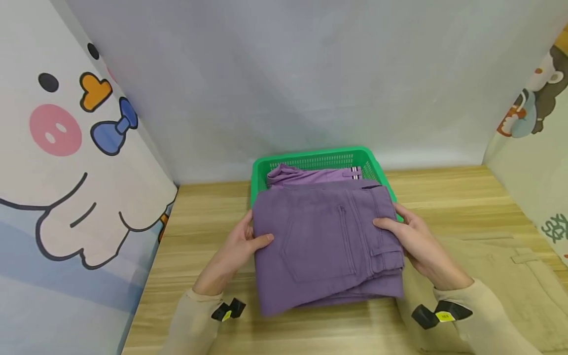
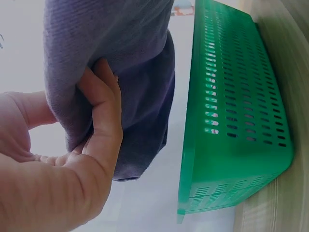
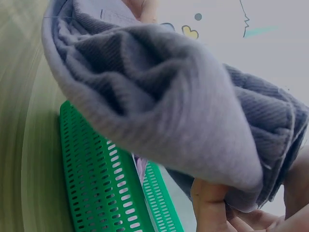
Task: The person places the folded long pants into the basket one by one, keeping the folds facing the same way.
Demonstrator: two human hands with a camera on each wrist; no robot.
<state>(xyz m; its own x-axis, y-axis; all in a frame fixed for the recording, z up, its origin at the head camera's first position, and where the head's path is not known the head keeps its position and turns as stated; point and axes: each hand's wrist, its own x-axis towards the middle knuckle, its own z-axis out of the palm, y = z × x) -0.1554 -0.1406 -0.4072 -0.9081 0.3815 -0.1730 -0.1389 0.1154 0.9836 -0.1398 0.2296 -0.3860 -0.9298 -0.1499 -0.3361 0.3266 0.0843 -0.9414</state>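
Observation:
Both hands hold a folded pair of purple trousers [image 1: 317, 241], with a back pocket facing up, raised over the front of a green basket [image 1: 310, 157]. The left hand [image 1: 237, 246] grips the left edge, thumb on top and fingers beneath. At the waistband side, the right hand [image 1: 414, 239] pinches the other edge the same way. In the left wrist view, curled fingers [image 2: 104, 106] press into the fold from below. Lighter purple clothing [image 1: 315, 175] with a striped tab lies in the basket, partly hidden by the trousers.
Beige trousers [image 1: 497, 291] lie flat on the wooden table [image 1: 195, 236] at the right, partly under the right forearm. A pale curtain-like backdrop [image 1: 310, 84] stands behind the basket. Cartoon-printed panels [image 1: 146, 162] flank the table.

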